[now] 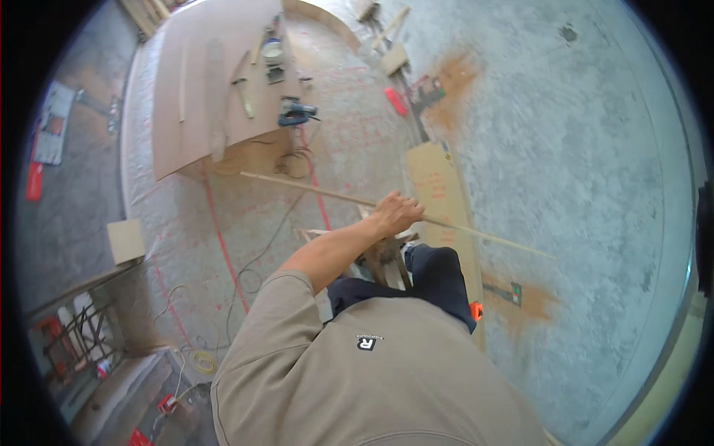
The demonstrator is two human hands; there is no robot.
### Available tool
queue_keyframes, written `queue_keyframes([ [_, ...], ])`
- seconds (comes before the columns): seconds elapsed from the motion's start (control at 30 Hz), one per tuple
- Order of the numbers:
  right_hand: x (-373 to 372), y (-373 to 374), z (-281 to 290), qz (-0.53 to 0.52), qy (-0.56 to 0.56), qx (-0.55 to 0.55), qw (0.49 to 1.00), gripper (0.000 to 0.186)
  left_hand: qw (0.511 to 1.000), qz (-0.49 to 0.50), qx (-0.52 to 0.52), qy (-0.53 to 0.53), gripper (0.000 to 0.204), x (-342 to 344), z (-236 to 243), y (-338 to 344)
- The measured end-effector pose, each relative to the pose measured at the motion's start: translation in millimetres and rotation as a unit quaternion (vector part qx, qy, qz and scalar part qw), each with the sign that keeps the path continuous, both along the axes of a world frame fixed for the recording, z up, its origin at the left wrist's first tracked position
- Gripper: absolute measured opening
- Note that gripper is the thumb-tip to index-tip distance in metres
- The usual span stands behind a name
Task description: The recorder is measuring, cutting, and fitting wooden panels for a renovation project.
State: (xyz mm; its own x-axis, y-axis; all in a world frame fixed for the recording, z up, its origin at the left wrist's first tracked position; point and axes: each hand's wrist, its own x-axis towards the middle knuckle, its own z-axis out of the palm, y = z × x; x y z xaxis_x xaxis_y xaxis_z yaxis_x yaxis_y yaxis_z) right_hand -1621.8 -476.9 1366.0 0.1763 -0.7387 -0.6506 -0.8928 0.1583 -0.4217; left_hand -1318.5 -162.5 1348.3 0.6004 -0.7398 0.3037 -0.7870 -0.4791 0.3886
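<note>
My left hand [399,214] is closed around a long, thin wooden strip [312,190], gripping it near its middle. The strip slants across in front of me, its left end by the curved wooden piece and its right end over the grey floor. Under the hand stands a wooden trestle or stool [385,264], partly hidden by my arm and dark trousers. My right hand and forearm do not show.
Ahead on the left is a large curved plywood panel [190,82] bearing a hammer [243,97], a blue power tool [296,111] and a small tub [273,50]. A cardboard sheet [439,182] lies right of the strip. Cables [256,256] trail over the floor covering.
</note>
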Motion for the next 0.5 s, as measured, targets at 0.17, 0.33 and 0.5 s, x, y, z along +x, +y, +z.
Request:
queue_keyframes([
  [0.17, -56, -165, -37, 0.25, -0.092, 0.05, 0.963, 0.021, 0.995, 0.067, -0.063, -0.04, 0.019, 10, 108, 28],
  [0.33, 168, -98, -3, 0.223, -0.128, 0.202, 0.945, 0.034, 0.977, 0.196, -0.06, -0.056, 0.016, -42, 162, 19],
  [0.5, 212, -153, -53, 0.352, -0.039, 0.293, 0.888, 0.053, 0.972, 0.224, -0.032, -0.064, 0.013, -51, 177, -60],
])
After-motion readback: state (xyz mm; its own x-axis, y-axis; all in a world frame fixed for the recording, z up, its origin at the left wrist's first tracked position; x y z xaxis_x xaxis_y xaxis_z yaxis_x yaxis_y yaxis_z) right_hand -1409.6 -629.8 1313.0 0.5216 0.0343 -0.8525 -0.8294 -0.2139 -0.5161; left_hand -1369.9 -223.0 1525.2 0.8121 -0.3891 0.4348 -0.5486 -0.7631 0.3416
